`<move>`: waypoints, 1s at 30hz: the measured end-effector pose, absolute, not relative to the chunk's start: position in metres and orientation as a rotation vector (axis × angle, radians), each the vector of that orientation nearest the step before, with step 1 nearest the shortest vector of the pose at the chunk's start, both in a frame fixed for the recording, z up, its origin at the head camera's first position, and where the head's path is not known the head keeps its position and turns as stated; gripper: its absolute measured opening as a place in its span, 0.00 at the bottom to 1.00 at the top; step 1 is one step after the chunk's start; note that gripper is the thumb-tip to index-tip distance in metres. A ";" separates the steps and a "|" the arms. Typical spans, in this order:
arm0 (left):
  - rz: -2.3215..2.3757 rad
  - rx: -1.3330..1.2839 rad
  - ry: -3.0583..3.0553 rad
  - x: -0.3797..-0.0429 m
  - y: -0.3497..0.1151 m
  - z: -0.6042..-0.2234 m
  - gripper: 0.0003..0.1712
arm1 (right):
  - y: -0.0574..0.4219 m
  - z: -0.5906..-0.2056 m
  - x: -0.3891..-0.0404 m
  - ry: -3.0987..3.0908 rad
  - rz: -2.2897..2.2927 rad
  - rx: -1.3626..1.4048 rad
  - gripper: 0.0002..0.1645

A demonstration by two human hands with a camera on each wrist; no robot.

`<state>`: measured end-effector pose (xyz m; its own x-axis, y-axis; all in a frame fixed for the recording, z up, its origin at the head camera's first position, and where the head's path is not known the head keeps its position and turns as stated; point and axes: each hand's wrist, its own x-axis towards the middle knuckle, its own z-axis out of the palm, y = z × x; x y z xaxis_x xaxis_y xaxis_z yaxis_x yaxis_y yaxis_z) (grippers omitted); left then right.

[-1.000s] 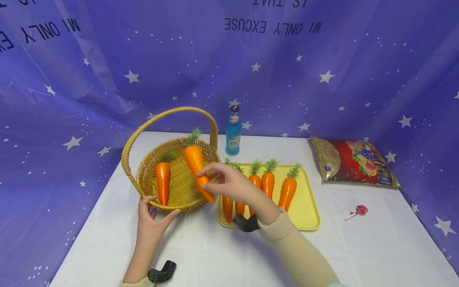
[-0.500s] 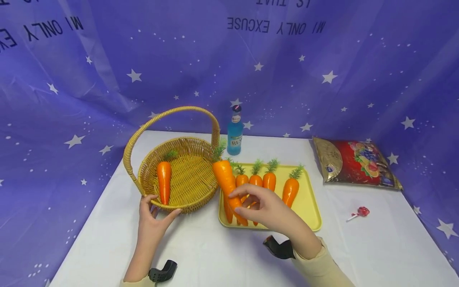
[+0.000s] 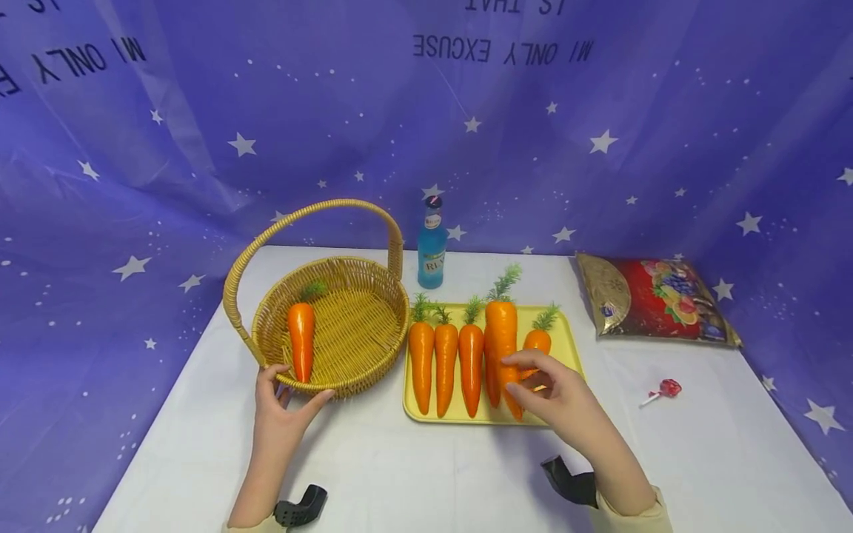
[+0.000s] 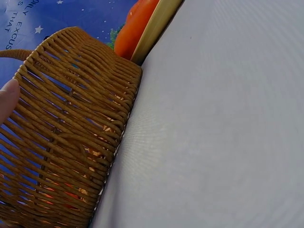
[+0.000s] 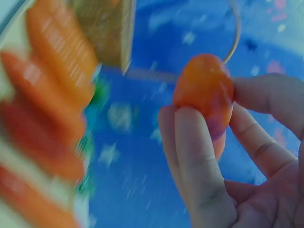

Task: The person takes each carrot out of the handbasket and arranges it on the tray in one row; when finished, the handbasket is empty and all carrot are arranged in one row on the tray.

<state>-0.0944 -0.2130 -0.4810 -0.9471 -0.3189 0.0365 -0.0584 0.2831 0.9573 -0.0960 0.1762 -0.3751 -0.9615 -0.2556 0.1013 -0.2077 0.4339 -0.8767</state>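
Observation:
My right hand [image 3: 556,392] pinches an orange carrot [image 3: 501,326] with a green leafy top, above the right half of a yellow tray [image 3: 571,355]. In the right wrist view the fingertips press the sides of that carrot [image 5: 204,85]. Several more carrots [image 3: 421,363] lie side by side on the tray; the held one partly covers one of them. To the left, my left hand [image 3: 278,414] grips the near rim of a wicker basket [image 3: 360,326], with the thumb and fingers spread along it. One carrot [image 3: 302,340] lies inside the basket, at its left side.
A blue bottle [image 3: 432,255] stands behind the tray, near the starry purple curtain [image 3: 373,111]. At the right lie a red and gold bag [image 3: 660,300] and a red lollipop [image 3: 668,389]. The basket's tall handle [image 3: 313,211] arches over its opening.
My right hand has carried the carrot rightward, from over the basket to over the tray's right half. The left hand keeps its place on the basket rim.

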 end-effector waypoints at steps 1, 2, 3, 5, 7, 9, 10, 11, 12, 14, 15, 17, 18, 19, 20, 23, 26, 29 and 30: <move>-1.723 0.345 -2.324 -0.095 -0.213 -0.481 0.49 | 0.183 -0.379 -0.097 2.658 -1.567 -0.355 0.18; -1.724 0.342 -2.320 -0.095 -0.213 -0.481 0.49 | 0.190 -0.383 -0.098 2.699 -1.532 -0.286 0.18; -1.725 0.341 -2.319 -0.095 -0.213 -0.481 0.49 | 0.197 -0.387 -0.099 2.737 -1.490 -0.212 0.19; -1.724 0.340 -2.322 -0.095 -0.213 -0.481 0.49 | 0.211 -0.396 -0.102 2.788 -1.402 -0.071 0.19; -1.726 0.343 -2.327 -0.095 -0.213 -0.481 0.50 | 0.223 -0.405 -0.106 2.820 -1.318 0.033 0.20; -1.731 0.345 -2.334 -0.096 -0.214 -0.482 0.50 | 0.231 -0.413 -0.109 2.831 -1.257 0.100 0.20; -1.733 0.347 -2.336 -0.096 -0.214 -0.483 0.50 | 0.234 -0.417 -0.111 2.832 -1.232 0.120 0.20; -1.737 0.349 -2.336 -0.097 -0.215 -0.483 0.50 | 0.237 -0.420 -0.112 2.838 -1.209 0.130 0.20; -1.741 0.350 -2.336 -0.097 -0.215 -0.483 0.51 | 0.238 -0.423 -0.114 2.846 -1.185 0.136 0.20; -1.745 0.348 -2.334 -0.097 -0.215 -0.483 0.51 | 0.241 -0.429 -0.116 2.860 -1.144 0.143 0.21; -1.744 0.346 -2.334 -0.097 -0.215 -0.483 0.51 | 0.241 -0.431 -0.117 2.870 -1.120 0.145 0.21; -1.744 0.342 -2.329 -0.096 -0.215 -0.483 0.50 | 0.241 -0.436 -0.119 2.887 -1.078 0.143 0.21; -1.738 0.339 -2.328 -0.096 -0.215 -0.483 0.50 | 0.241 -0.438 -0.120 2.889 -1.060 0.141 0.21; -1.734 0.335 -2.327 -0.095 -0.215 -0.482 0.50 | 0.240 -0.439 -0.121 2.891 -1.042 0.136 0.21; -1.728 0.333 -2.326 -0.095 -0.214 -0.482 0.50 | 0.239 -0.441 -0.122 2.894 -1.021 0.133 0.20; -1.714 0.330 -2.329 -0.094 -0.214 -0.481 0.49 | 0.234 -0.445 -0.125 2.904 -0.977 0.121 0.20; -1.707 0.336 -2.333 -0.094 -0.214 -0.481 0.49 | 0.227 -0.447 -0.127 2.918 -0.953 0.110 0.19; -1.706 0.338 -2.333 -0.095 -0.214 -0.481 0.49 | 0.220 -0.447 -0.129 2.933 -0.937 0.082 0.20; -1.705 0.336 -2.331 -0.095 -0.214 -0.481 0.49 | 0.218 -0.448 -0.129 2.935 -0.931 0.075 0.20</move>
